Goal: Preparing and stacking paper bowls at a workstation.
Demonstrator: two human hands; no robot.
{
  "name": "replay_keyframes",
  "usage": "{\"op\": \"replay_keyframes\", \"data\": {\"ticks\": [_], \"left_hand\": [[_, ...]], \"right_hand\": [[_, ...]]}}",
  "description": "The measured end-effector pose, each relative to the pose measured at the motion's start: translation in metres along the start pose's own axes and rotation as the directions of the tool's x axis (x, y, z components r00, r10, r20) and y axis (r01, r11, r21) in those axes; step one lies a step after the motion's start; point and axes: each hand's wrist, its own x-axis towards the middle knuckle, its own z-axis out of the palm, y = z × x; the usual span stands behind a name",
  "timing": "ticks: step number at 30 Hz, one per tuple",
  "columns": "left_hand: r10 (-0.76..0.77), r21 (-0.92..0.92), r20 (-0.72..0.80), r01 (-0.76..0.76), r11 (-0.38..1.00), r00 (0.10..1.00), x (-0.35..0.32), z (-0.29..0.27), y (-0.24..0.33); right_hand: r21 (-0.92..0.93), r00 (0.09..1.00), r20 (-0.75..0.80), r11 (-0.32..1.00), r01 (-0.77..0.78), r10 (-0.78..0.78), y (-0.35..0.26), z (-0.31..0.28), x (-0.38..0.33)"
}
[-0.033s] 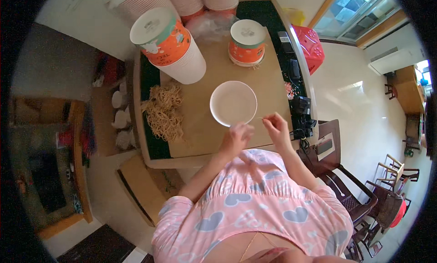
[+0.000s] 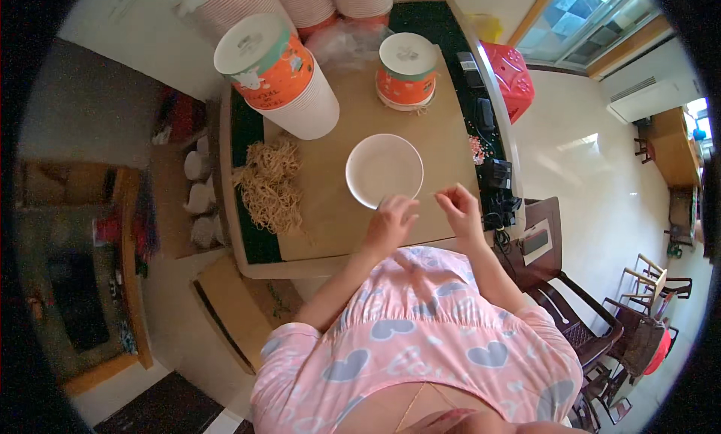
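A white round paper bucket (image 2: pixel 384 171) stands mouth up on brown cardboard in the middle of the table, its inside bare. At its near rim is my left hand (image 2: pixel 390 225), slightly blurred, its fingers loosely bent and apart with nothing visible in them. Just right of the bucket, my right hand (image 2: pixel 460 211) is closed, thumb and forefinger pinched on a thin pale string (image 2: pixel 426 194) that shows only faintly. A tangled heap of tan twine (image 2: pixel 270 186) lies left of the bucket.
A tall stack of nested orange-and-white buckets (image 2: pixel 278 77) stands upside down at the back left. A shorter inverted stack (image 2: pixel 407 72) is at the back right, with twine at its foot. Black adapters and cables (image 2: pixel 497 175) line the right edge, near a red plastic stool (image 2: pixel 509 77).
My left hand has shifted slightly up and its fingers have spread a little. My right hand has moved only slightly. The bucket stays practically in place.
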Motion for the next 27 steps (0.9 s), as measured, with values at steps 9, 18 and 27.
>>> {"op": "replay_keyframes", "data": {"ticks": [9,18,27], "left_hand": [[-0.235,0.033,-0.197,0.246,0.969,0.952,0.030,-0.014,-0.049],[-0.474,-0.468,-0.028,0.408,0.784,0.880,0.018,-0.057,-0.069],[-0.492,-0.590,0.117,0.459,0.664,0.863,0.024,-0.043,-0.058]], "right_hand": [[-0.037,1.000,-0.012,0.999,0.028,-0.029,0.025,0.027,0.033],[0.166,0.987,0.159,0.986,-0.014,-0.013,0.018,0.075,0.042],[0.150,0.974,0.197,0.985,0.081,-0.110,0.054,0.077,0.045]]}}
